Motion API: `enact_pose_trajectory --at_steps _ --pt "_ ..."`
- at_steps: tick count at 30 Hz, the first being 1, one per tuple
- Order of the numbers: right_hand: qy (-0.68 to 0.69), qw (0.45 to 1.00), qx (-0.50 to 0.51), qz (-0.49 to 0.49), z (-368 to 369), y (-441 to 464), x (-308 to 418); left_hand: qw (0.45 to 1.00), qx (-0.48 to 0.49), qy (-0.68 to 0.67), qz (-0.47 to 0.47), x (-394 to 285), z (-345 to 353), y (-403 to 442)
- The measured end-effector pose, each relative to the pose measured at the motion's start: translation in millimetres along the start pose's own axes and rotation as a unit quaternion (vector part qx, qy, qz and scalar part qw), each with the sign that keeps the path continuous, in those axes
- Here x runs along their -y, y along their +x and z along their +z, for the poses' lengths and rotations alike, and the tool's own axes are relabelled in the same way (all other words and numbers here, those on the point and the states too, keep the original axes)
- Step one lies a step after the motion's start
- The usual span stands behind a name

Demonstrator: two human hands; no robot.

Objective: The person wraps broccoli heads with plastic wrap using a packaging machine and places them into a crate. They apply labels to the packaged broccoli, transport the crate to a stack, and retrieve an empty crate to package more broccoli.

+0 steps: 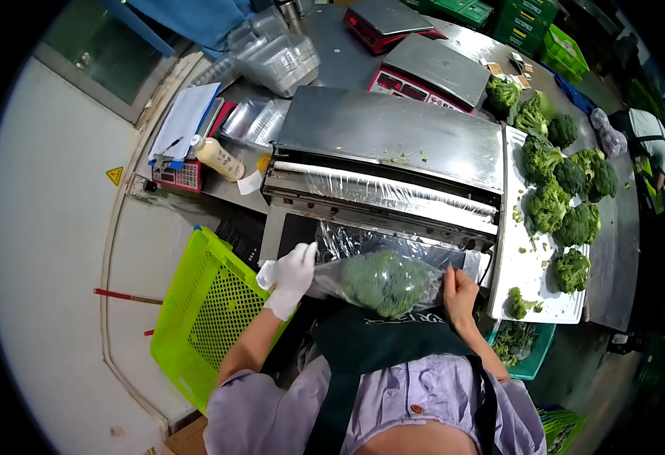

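A broccoli head (387, 283) lies under clear plastic film (332, 279) at the front of the wrapping machine (393, 136). My left hand, in a white glove (294, 271), pinches the film at its left side. My bare right hand (460, 294) is closed on the film at its right side. The film is stretched between both hands over the broccoli. Behind it, the film roll (393, 192) lies across the machine.
Several broccoli heads (550, 206) sit on a white tray (508, 250) at the right. A green crate (196, 334) stands lower left. Scales (438, 68), plastic containers (279, 61) and a bottle (218, 158) are on the table. Another person (649, 136) is at the far right.
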State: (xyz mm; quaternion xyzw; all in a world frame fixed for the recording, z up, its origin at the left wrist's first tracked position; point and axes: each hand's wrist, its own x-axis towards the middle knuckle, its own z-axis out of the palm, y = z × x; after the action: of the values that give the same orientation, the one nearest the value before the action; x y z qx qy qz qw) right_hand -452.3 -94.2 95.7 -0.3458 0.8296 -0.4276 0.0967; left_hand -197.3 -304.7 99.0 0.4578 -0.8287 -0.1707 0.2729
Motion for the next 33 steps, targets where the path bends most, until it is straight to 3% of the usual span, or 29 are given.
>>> enact_pose_trajectory --at_steps 2,3,4,6,8,10,11,12,13,14,15,16,17,19,20,24,26,28,29,30,32,33 --pt "-0.156 0.983 0.005 -0.098 9 0 3 0.993 -0.039 0.082 0.077 0 20 0" --pt "-0.198 0.970 0.011 -0.140 15 0 11 0.956 -0.056 0.229 0.173 -15 18 4" --pt "-0.161 0.966 -0.005 -0.204 25 1 8 0.938 -0.084 0.242 0.235 -13 30 6" --pt "-0.202 0.954 0.019 -0.222 41 2 6 0.974 -0.075 0.077 0.197 -22 49 -1" --pt "-0.206 0.951 0.020 -0.230 45 3 10 0.976 -0.041 0.123 0.172 -28 51 -6" --pt "-0.127 0.966 0.041 -0.220 41 1 17 0.985 -0.025 -0.150 0.083 -35 48 -9" --pt "-0.092 0.964 0.044 -0.244 40 -2 21 0.907 0.054 -0.415 -0.053 -29 61 -17" --pt "-0.055 0.961 0.047 -0.267 40 -5 27 0.948 0.032 -0.317 0.019 -53 42 -15" --pt "-0.047 0.954 0.037 -0.294 37 -7 33 0.776 0.165 -0.597 -0.120 -59 35 -17" --pt "-0.047 0.954 0.036 -0.293 31 -5 39 0.492 0.275 -0.789 -0.243 -61 32 -20" --pt "-0.008 0.941 0.035 -0.336 22 -3 45 0.768 0.294 -0.567 -0.047 -59 30 -21" --pt "0.031 0.925 0.034 -0.376 12 0 52 0.736 0.359 -0.571 -0.054 -98 -10 -13" --pt "0.037 0.903 0.034 -0.427 0 6 63 0.734 0.362 -0.573 -0.057 -90 -11 -15" --pt "0.042 0.875 0.022 -0.482 -17 24 80 0.506 0.536 -0.643 -0.210 -65 -10 -21" --pt "0.057 0.864 0.019 -0.500 -23 33 86 0.608 0.576 -0.547 -0.003 -67 0 -13" --pt "0.198 0.899 0.071 -0.384 -23 64 109 0.651 0.590 -0.477 -0.010 -95 -15 -2" --pt "0.374 0.894 0.105 -0.223 -10 69 121 0.659 0.587 -0.469 -0.020 -106 -24 -2" --pt "0.401 0.871 0.142 -0.245 5 77 131 0.621 0.591 -0.510 -0.063 -123 -40 0" --pt "0.416 0.864 0.142 -0.248 16 74 144 0.618 0.620 -0.482 0.038 -100 -13 -1" --pt "0.418 0.852 0.170 -0.266 24 74 156 0.618 0.621 -0.481 0.036 -99 -20 -10" --pt "0.412 0.831 0.223 -0.299 24 63 188 0.444 0.500 -0.700 -0.249 -106 -46 -28" --pt "0.413 0.802 0.238 -0.360 32 55 196 0.438 0.477 -0.716 -0.261 -103 -45 -31"
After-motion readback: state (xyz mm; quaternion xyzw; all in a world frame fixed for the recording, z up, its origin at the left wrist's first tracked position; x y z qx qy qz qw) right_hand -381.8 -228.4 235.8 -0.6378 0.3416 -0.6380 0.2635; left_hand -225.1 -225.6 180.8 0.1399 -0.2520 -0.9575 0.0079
